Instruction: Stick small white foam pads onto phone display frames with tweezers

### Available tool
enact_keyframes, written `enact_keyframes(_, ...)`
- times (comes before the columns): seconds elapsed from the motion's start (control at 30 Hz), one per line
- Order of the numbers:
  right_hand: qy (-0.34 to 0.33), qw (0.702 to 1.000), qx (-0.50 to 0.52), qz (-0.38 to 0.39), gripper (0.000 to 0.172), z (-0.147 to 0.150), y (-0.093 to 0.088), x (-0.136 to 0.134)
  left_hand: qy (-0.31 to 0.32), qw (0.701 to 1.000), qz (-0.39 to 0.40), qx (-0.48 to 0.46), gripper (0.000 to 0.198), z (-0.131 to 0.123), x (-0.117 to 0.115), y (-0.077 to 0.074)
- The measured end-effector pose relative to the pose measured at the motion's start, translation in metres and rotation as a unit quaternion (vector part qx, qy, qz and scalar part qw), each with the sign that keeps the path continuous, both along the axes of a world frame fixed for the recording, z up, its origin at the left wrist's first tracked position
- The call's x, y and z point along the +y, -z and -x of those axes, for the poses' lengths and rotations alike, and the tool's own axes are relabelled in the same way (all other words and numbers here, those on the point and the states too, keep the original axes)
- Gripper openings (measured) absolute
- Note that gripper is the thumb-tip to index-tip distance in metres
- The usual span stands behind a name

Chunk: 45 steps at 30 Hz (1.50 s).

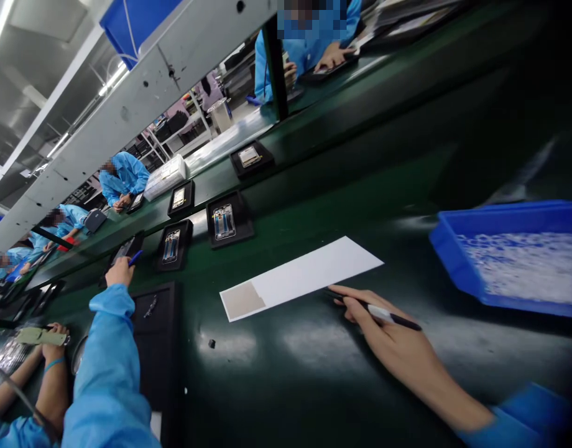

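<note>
My right hand (383,330) is closed around a black-and-white pen-like tool (388,316), just below the right part of a white strip (314,269) with a beige patch at its left end. The strip lies on the dark green work surface. My left hand (120,272), at the end of a blue sleeve, reaches out to the left with its fingers closed on a blue pen-like tool (135,257). It is at the near edge of a dark tray (122,249); whether it touches the tray is unclear.
Black trays with phone parts (230,219) stand beyond the strip. A blue bin (458,261) of small white pieces is at the right. A large black tray (158,354) lies beside my left arm. Other people's hands are at the lower left and across the line.
</note>
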State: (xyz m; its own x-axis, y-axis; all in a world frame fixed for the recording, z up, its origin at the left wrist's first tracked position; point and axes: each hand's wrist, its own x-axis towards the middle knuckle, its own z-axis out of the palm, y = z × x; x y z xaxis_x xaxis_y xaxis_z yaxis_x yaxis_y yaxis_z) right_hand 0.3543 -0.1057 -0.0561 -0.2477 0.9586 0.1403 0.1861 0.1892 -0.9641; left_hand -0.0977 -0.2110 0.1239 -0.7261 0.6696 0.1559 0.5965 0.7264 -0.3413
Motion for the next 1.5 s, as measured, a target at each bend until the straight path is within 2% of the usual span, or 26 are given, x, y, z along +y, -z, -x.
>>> enact_keyframes(0.1, -0.016, 0.999, 0.046, 0.023, 0.05, -0.001, 0.001, -0.004, 0.038, 0.998, -0.044, 0.029, 0.03, -0.029, -0.019, -0.026)
enact_keyframes(0.13, -0.025, 0.997, 0.068, 0.035, 0.051, -0.001, 0.001, -0.007, 0.072, 0.994, -0.069, 0.032, 0.031, -0.046, -0.029, -0.033)
enact_keyframes(0.17, -0.034, 0.994, 0.088, 0.049, 0.052, -0.001, 0.001, -0.009, 0.132, 0.985, -0.111, 0.026, 0.03, -0.066, -0.04, -0.038)
enact_keyframes(0.23, -0.045, 0.989, 0.12, 0.074, 0.053, -0.001, 0.002, -0.014, 0.28, 0.94, -0.192, -0.016, 0.027, -0.117, -0.065, -0.044)
enact_keyframes(0.3, -0.052, 0.986, 0.137, 0.086, 0.054, -0.001, 0.003, -0.018, 0.403, 0.887, -0.206, -0.092, 0.023, -0.173, -0.087, -0.047)
enact_keyframes(0.37, -0.054, 0.983, 0.152, 0.092, 0.055, -0.002, 0.003, -0.019, 0.468, 0.85, -0.177, -0.167, 0.017, -0.225, -0.102, -0.047)
enact_keyframes(0.43, -0.044, 0.979, 0.171, 0.105, 0.057, -0.003, 0.002, -0.019, 0.519, 0.809, -0.139, -0.236, 0.021, -0.267, -0.11, -0.044)
enact_keyframes(0.5, -0.019, 0.975, 0.184, 0.12, 0.059, -0.005, -0.001, -0.017, 0.554, 0.771, -0.101, -0.298, 0.021, -0.297, -0.112, -0.035)
enact_keyframes(0.57, -0.001, 0.971, 0.19, 0.142, 0.058, -0.009, -0.003, -0.015, 0.573, 0.749, -0.073, -0.325, 0.018, -0.319, -0.11, -0.016)
enact_keyframes(0.67, -0.014, 0.971, 0.177, 0.16, 0.056, -0.013, -0.004, -0.011, 0.58, 0.748, -0.069, -0.315, 0.024, -0.347, -0.108, 0.03)
enact_keyframes(0.77, -0.055, 0.982, 0.138, 0.118, 0.054, -0.014, 0.004, -0.007, 0.574, 0.736, -0.046, -0.356, 0.03, -0.369, -0.103, 0.075)
enact_keyframes(0.83, -0.078, 0.988, 0.104, 0.08, 0.048, -0.015, 0.01, -0.007, 0.559, 0.71, -0.042, -0.426, 0.031, -0.371, -0.099, 0.091)
enact_keyframes(0.87, -0.086, 0.991, 0.08, 0.063, 0.044, -0.015, 0.012, -0.008, 0.535, 0.707, -0.064, -0.459, 0.028, -0.366, -0.097, 0.094)
enact_keyframes(0.9, -0.092, 0.994, 0.05, 0.044, 0.041, -0.015, 0.014, -0.009, 0.497, 0.716, -0.099, -0.481, 0.023, -0.356, -0.096, 0.095)
enact_keyframes(0.97, -0.106, 0.994, -0.025, -0.009, 0.036, -0.015, 0.014, -0.012, 0.381, 0.771, -0.198, -0.469, 0.016, -0.325, -0.096, 0.095)
enact_keyframes(1.07, -0.124, 0.978, -0.119, -0.119, 0.03, -0.012, 0.008, -0.015, 0.197, 0.865, -0.312, -0.341, 0.018, -0.267, -0.104, 0.104)
enact_keyframes(1.17, -0.135, 0.957, -0.163, -0.199, 0.03, 0.001, -0.001, -0.012, 0.077, 0.915, -0.312, -0.246, 0.015, -0.222, -0.111, 0.127)
enact_keyframes(1.27, -0.195, 0.934, -0.192, -0.228, 0.035, 0.023, -0.008, -0.005, 0.041, 0.929, -0.29, -0.226, 0.017, -0.205, -0.111, 0.15)
enact_keyframes(1.37, -0.267, 0.903, -0.241, -0.236, 0.036, 0.043, -0.008, 0.003, 0.039, 0.928, -0.29, -0.23, 0.015, -0.203, -0.107, 0.163)
enact_keyframes(1.43, -0.257, 0.891, -0.283, -0.246, 0.037, 0.051, -0.005, 0.009, 0.043, 0.925, -0.294, -0.236, 0.013, -0.204, -0.106, 0.167)
enact_keyframes(1.5, -0.214, 0.888, -0.31, -0.263, 0.039, 0.05, -0.001, 0.012, 0.046, 0.92, -0.302, -0.246, 0.013, -0.202, -0.106, 0.169)
